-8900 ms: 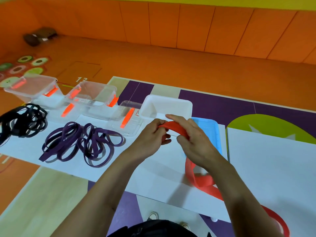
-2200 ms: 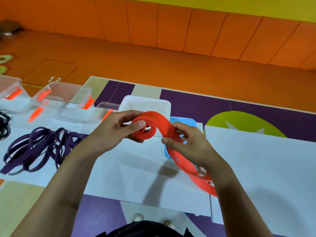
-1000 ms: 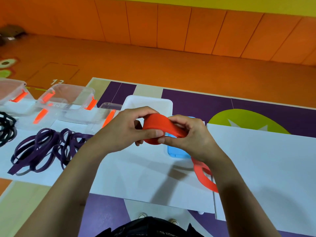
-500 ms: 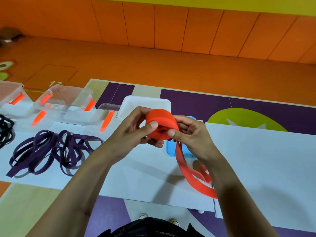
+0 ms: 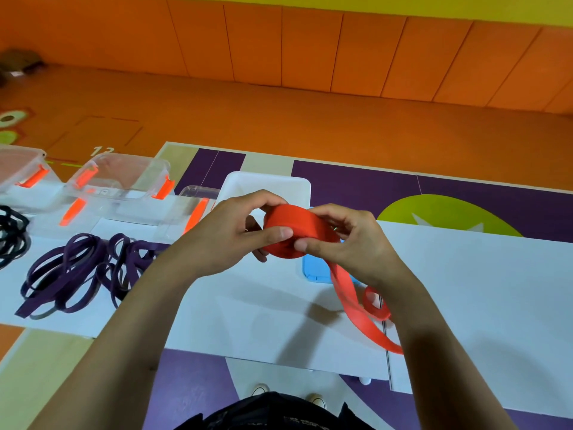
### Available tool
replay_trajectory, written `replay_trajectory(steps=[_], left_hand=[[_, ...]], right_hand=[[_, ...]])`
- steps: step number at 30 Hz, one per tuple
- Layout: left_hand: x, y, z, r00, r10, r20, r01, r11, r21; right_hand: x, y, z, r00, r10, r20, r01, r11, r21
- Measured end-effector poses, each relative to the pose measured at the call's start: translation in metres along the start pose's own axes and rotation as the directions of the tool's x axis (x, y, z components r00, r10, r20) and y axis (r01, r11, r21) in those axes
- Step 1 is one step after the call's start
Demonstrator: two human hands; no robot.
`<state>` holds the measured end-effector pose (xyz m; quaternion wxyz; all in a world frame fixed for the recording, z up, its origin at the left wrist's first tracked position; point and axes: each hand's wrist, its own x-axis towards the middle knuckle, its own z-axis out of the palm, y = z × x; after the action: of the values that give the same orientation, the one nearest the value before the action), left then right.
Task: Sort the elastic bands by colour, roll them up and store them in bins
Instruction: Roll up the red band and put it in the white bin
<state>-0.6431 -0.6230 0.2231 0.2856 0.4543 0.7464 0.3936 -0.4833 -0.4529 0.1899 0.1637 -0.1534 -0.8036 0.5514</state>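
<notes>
Head view. Entry: red band (image 5: pixel 299 232), partly rolled, held in the air over the desk (image 5: pixel 465 290), in front of the white bin (image 5: pixel 266 184). A blue lid (image 5: pixel 316 270) shows on the desk beneath it.

Left hand (image 5: pixel 232 234): curled round the left side of the roll, thumb pressed on its near face.
Right hand (image 5: pixel 353 243): curled round the right side, thumb and forefinger pinching the outer turn. Both hands are occupied with the band.

Tail (image 5: pixel 348 301): hangs from under the roll to the desk and ends in a small loop beside the right wrist.

Change: two seconds ago the band was a single open curl. It is now a tight, thick coil, and the length lying on the desk is shorter. Against half a second ago the coil is tipped flatter.

Meaning: the rolling of this band appears well advanced but unfinished, with the tail yet to be wound in. Storage is not begun.

Other stock: purple bands (image 5: pixel 80 268) in a loose heap on the left of the desk. Black bands (image 5: pixel 12 234) at the left edge. Neither is rolled. Clear bins (image 5: pixel 124 178) with orange clasps stand behind them, and no bands are seen inside.

Caution: the coil will probably spring open if the pinch slackens.
</notes>
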Motion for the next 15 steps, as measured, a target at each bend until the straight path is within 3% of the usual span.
replay_trajectory(steps=[8,11,15], left_hand=[[0.0,-0.011,0.019,0.997,0.036,-0.075,-0.062,0.926,-0.373],[-0.001,-0.017,0.024,0.995,0.007,-0.098,-0.049,0.902,-0.429],[-0.003,-0.024,0.023,0.999,-0.034,-0.03,0.017,0.895,-0.446]], right_hand=[[0.0,0.015,0.0,1.0,-0.011,-0.026,0.019,0.942,0.334],[0.003,0.016,-0.002,1.0,-0.011,0.003,0.009,0.955,0.297],[0.003,0.012,-0.005,1.0,-0.004,-0.007,0.005,0.986,0.169]])
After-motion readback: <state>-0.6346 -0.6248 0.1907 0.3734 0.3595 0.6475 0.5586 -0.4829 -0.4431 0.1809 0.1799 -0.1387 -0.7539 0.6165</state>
